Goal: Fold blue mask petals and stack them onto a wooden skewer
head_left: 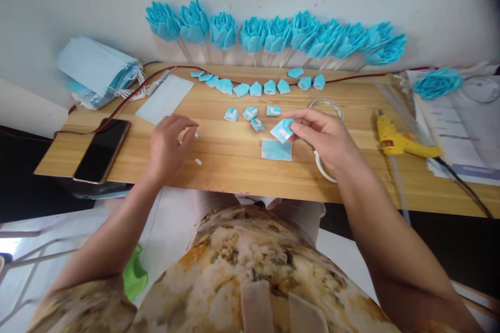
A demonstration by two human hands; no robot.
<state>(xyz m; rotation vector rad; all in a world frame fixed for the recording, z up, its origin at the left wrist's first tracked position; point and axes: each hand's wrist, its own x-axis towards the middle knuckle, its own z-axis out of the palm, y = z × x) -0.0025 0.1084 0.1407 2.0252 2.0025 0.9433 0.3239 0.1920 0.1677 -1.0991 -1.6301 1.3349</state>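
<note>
My right hand (324, 132) pinches a folded light-blue fabric petal (280, 131) with a white strip on it, held over the table. Just below it lies a flat blue rectangle (276, 150). My left hand (170, 143) is curled, thumb and forefinger close together, with a tiny white piece (196, 135) at their tips that looks like tape. Another white scrap (198, 162) is on the wood nearby. Several folded petals with white strips, one of them here (231, 114), lie between the hands. A white tape roll (325, 169) is partly hidden by my right hand.
Several blue fabric flowers (223, 30) on stems lean along the wall, above a row of folded petals (269, 87). At left are stacked masks (97, 67), a flat mask sheet (166, 98) and a phone (102, 151). A yellow glue gun (402, 140) with its cord lies right.
</note>
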